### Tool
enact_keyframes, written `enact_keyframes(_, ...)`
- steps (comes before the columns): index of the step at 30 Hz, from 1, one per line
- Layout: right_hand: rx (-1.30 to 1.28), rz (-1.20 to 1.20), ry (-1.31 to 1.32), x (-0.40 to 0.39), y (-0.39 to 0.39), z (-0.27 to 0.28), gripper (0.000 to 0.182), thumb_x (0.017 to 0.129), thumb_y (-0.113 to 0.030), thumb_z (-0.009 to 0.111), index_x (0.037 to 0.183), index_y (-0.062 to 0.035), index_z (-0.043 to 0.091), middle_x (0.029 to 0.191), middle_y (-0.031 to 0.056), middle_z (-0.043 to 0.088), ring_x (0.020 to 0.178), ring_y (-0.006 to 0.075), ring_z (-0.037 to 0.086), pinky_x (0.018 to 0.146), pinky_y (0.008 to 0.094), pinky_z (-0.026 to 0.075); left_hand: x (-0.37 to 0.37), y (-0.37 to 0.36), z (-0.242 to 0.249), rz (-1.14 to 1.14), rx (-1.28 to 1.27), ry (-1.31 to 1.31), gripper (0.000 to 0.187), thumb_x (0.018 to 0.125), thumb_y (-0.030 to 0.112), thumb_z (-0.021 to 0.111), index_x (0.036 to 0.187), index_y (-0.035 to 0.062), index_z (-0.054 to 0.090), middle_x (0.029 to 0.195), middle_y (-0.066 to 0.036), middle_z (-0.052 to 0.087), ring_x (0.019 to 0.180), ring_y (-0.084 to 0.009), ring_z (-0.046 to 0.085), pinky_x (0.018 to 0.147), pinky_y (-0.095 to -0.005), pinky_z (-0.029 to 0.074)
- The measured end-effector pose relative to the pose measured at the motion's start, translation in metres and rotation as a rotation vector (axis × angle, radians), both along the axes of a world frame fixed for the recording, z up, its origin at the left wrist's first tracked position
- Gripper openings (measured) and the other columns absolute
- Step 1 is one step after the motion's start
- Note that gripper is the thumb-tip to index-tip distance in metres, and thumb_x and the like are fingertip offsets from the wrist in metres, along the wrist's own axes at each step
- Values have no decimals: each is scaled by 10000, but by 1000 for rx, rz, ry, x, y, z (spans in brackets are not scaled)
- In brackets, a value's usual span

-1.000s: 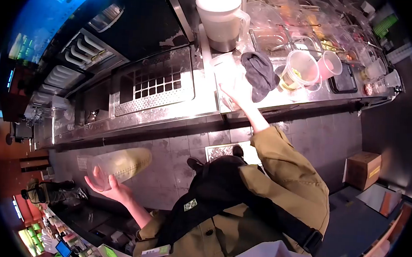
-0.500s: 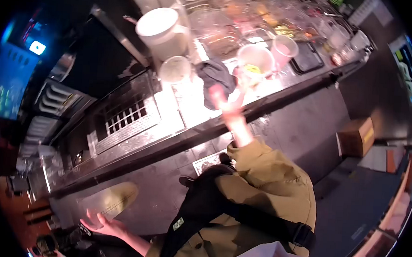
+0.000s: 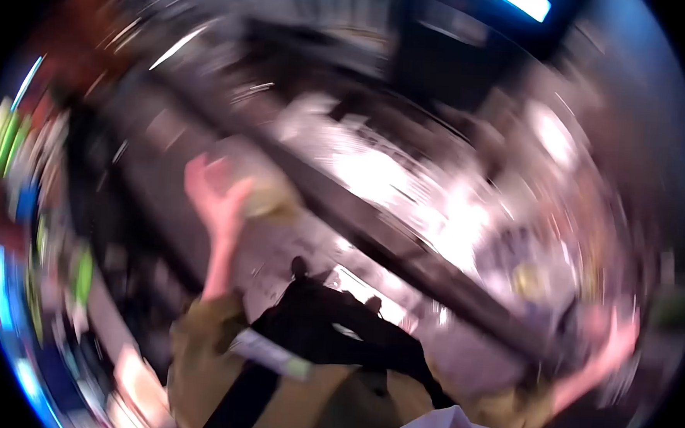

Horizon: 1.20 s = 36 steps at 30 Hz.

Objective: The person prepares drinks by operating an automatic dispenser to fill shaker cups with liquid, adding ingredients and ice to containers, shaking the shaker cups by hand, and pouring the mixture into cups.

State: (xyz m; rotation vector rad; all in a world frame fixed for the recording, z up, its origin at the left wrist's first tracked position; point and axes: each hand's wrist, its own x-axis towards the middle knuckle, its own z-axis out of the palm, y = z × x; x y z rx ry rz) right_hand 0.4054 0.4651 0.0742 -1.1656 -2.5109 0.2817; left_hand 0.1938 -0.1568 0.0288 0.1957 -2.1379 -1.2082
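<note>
The view is smeared by motion. My left hand [image 3: 218, 196] is raised at the left with fingers and thumb apart. Just beside its thumb, a yellowish rounded shape [image 3: 272, 200] overlaps the dark floor. At the far right, my right hand [image 3: 613, 340] reaches out over the counter end, its fingers too blurred to read. A dark smear, perhaps the grey cloth [image 3: 566, 326], lies close to the fingers. Further in, a pale container with something yellow [image 3: 526, 282] stands on the counter.
The counter's dark front edge [image 3: 402, 260] runs diagonally from upper left to lower right. Its metal top [image 3: 375, 173] glares brightly. A lit screen [image 3: 524, 3] is at the top. A light floor patch [image 3: 373, 293] shows near my feet.
The whole view has swung round, so the counter slopes the other way. My right hand, earlier at the dark cloth, now appears far right; my left hand has come up higher in view.
</note>
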Motion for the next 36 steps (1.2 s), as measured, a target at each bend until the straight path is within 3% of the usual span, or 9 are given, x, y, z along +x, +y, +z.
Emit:
enact_keyframes(3, 144, 121, 88, -15, -59, 46, 712, 690, -345, 659, 1279, -23, 420, 1231, 211, 485, 1095, 267, 528, 891, 398, 437, -21, -57, -44, -171, 485, 197, 983, 608, 113, 788, 1385, 50, 188, 1257, -135, 385, 1181, -246, 414, 1021, -366, 316)
enact_keyframes(9, 133, 489, 221, -118, -280, 92, 668, 694, -166, 654, 1297, -16, 410, 1238, 170, 498, 1095, 262, 516, 910, 372, 416, -53, -194, -66, -130, 567, 176, 1048, 587, 128, 809, 1396, 63, 146, 1257, -142, 394, 1198, -262, 405, 1026, -380, 314)
enact_keyframes(14, -169, 1151, 181, -338, -535, 63, 726, 625, -78, 675, 1299, -5, 415, 1228, 151, 512, 1118, 259, 504, 971, 369, 374, -84, -351, -81, -148, 548, 185, 1090, 565, 187, 830, 1391, 31, 135, 1262, -146, 398, 1207, -253, 395, 1018, -384, 320)
enact_keyframes(15, -438, 1279, 171, -431, -640, 52, 725, 637, -57, 672, 1308, -2, 404, 1245, 138, 501, 1135, 229, 485, 983, 350, 359, -104, -412, -71, -132, 557, 198, 1090, 567, 190, 830, 1390, 27, 134, 1262, -148, 398, 1208, -252, 394, 1018, -384, 320)
enact_keyframes(19, -492, 1634, 202, -630, -848, 35, 740, 683, -123, 739, 1325, -8, 389, 1264, 135, 487, 1162, 206, 455, 985, 327, 348, -135, -524, -62, 108, 469, 184, 1071, 582, 176, 817, 1393, 40, 131, 1262, -152, 398, 1197, -265, 405, 1013, -397, 324)
enact_keyframes(24, -351, 1642, 289, -829, -1108, 12, 865, 661, -455, 728, 1316, -3, 390, 1266, 189, 488, 1189, 274, 461, 984, 368, 367, -197, -676, -88, 293, 388, 219, 1071, 575, 150, 812, 1397, 49, 133, 1265, -146, 393, 1194, -270, 402, 1016, -405, 311)
enact_keyframes(26, -118, 1668, 387, -897, -1207, -2, 905, 639, -507, 711, 1309, 8, 387, 1231, 215, 502, 1165, 299, 480, 975, 375, 380, -231, -735, -110, 391, 324, 244, 1068, 576, 140, 808, 1398, 49, 132, 1266, -143, 390, 1196, -274, 400, 1020, -411, 306)
enact_keyframes(31, -95, 1718, 214, -1121, -1478, -39, 942, 599, -503, 712, 1304, 26, 376, 1216, 238, 502, 1134, 333, 501, 955, 375, 408, -347, -874, -157, 759, 239, 262, 1131, 554, 201, 828, 1404, 43, 99, 1274, -150, 375, 1200, -287, 388, 1021, -429, 301)
enact_keyframes(36, -95, 1689, 154, -1304, -1686, -102, 980, 596, -513, 720, 1328, 21, 347, 1276, 243, 456, 1185, 319, 465, 988, 374, 379, -461, -976, -142, 1054, 157, 188, 1128, 603, 316, 809, 1416, 49, 73, 1270, -145, 388, 1205, -282, 387, 1042, -433, 290)
